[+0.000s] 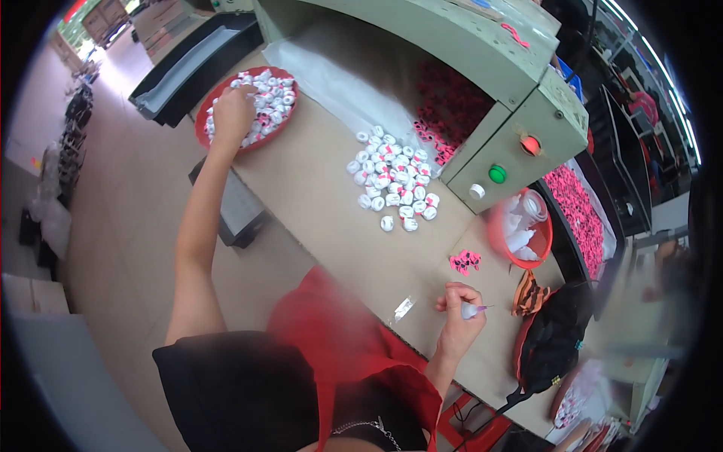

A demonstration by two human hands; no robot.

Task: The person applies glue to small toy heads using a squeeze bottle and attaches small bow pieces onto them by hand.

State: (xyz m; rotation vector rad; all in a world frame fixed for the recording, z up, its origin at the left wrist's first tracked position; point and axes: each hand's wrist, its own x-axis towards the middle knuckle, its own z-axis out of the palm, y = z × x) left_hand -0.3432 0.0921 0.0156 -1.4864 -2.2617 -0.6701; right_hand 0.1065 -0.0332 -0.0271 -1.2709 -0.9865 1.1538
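Tan table (pixel 309 169), left hand (pixel 234 115) in red plastic bowl (pixel 273 136), can't tell grip; holding white needle-tipped bottle (pixel 468 310) in right hand (pixel 456 325), well apart.

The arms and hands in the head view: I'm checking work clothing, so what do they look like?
The left hand and right hand are bare, with no gloves. No watch or bracelet shows on either wrist. A loose, plain black short sleeve covers the left upper arm; the right sleeve can't be made out beside the red apron.
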